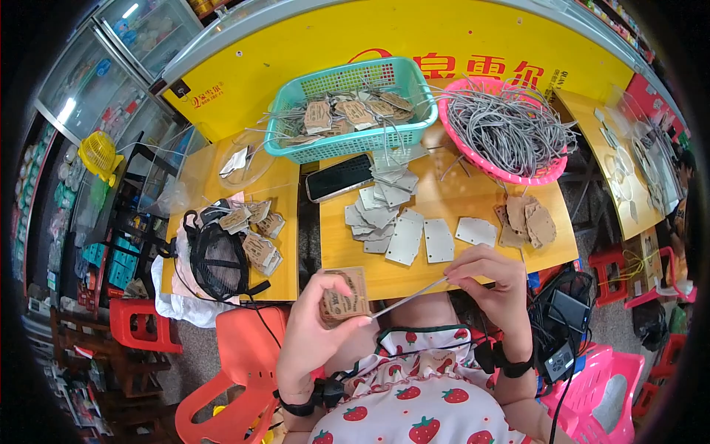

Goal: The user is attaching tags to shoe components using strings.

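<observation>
My left hand point(318, 333) holds a brown cardboard tag point(345, 293) by its lower edge, in front of my chest. My right hand point(494, 285) pinches one end of a thin grey string point(410, 297) that runs down-left to the tag. Both hands hover just before the near edge of the wooden table point(444, 203). On the table lie a heap of grey-white tags point(392, 218) in the middle and a small pile of brown tags point(529, 222) to the right.
A teal basket point(347, 107) with strung brown tags and a pink basket point(503, 129) full of grey strings stand at the back. A black phone point(339, 177) lies beside them. More tags point(255, 233) and a black bag point(217, 259) rest on the left table. Orange chair point(237, 370) lower left.
</observation>
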### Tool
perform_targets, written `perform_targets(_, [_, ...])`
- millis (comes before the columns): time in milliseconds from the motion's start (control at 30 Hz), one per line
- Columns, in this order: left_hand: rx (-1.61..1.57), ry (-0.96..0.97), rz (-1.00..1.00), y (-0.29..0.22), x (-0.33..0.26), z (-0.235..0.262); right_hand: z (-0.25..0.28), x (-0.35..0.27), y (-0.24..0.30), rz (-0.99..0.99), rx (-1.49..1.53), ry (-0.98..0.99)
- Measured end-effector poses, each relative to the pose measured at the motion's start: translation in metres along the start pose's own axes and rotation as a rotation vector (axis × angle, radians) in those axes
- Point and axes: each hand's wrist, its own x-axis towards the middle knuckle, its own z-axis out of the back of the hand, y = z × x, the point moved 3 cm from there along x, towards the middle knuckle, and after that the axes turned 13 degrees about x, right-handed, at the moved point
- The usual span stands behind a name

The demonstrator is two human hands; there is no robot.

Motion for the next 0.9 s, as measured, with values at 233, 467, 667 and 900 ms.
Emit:
perform_targets(233, [-0.075,-0.317,-0.04,0.007,0.001,0.033,0.028,-0.009,-0.017,-0.205,0.024,-0.077])
perform_targets(467, [-0.107,-0.369,-0.004,0.015,-0.002,0.05,0.067,-0.019,-0.021,-0.151,0.054,-0.302])
perform_targets(667, [-0.139,-0.164,-0.035,0.002,0.006,0.013,0.043,-0.017,-0.005,-0.073,0.46,-0.424])
perform_targets(900, [-0.132,0.073,0.019,-0.003,0.006,-0.025,-0.001,-0.006,0.001,-0.086,0.464,-0.004])
